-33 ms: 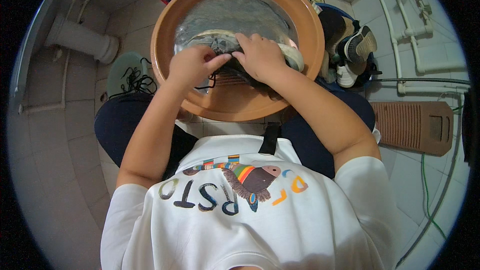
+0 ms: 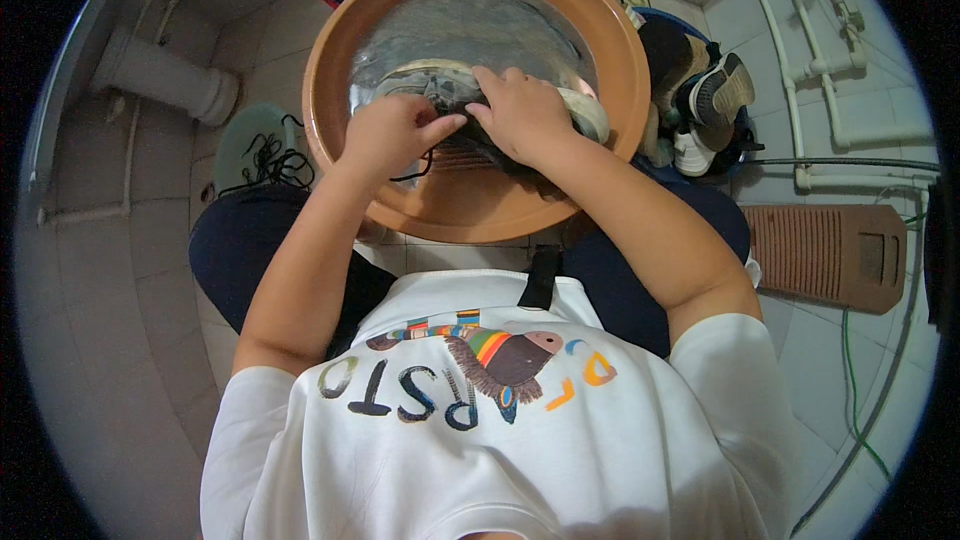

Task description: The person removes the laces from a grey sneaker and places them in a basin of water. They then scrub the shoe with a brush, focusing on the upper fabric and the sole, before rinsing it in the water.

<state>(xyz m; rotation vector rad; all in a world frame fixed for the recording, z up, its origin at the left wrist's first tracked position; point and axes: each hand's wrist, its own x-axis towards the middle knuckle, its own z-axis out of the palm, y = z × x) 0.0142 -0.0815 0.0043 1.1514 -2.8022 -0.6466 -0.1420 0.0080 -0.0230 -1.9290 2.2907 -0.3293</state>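
Head view: the left hand's grip is narrow, thumb and forefinger drawn close together over the near side of a shoe; whether anything is pinched between them I cannot tell. The right hand's grip holds the shoe, its forefinger laid over the far side and its thumb on the near side, pointing toward the left thumb.

The shoe is dark grey and wet-looking, with a pale, cream-coloured sole edge showing along the far side and at the right end. It lies crosswise under both hands, reaching out past the right one. A black lace hangs just below the left hand.

Beneath the shoe, brown ridges show inside a round orange-brown basin, where greyish water fills the far part. Left of the basin, black laces lie in a pale green bowl; to the right, more shoes are heaped in a blue tub. Nearer, a brown washboard rests on the tiled floor.
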